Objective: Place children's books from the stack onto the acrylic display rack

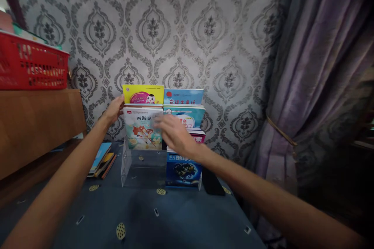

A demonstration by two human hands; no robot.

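Note:
A clear tiered book rack (124, 163) stands on the dark blue cloth and holds picture books in two columns. My left hand (116, 108) is at the left edge of the yellow book (143, 94); its fingertips are partly hidden, so its grip is unclear. In front of that stands a white-topped book with a painted scene (143, 132). My right hand (177, 134), blurred, reaches across the right column with fingers stretched out near this book's right edge. Behind it are a light blue book (184, 95) and a teal book (198, 113). A dark blue earth book (184, 173) fills the lowest right tier.
Several books (101, 161) lie stacked left of the rack. A black flat object (213, 182) rests at its right. A red basket (35, 62) sits on a wooden cabinet (43, 124). Patterned wallpaper rises behind, and a tied purple curtain (283, 105) hangs right.

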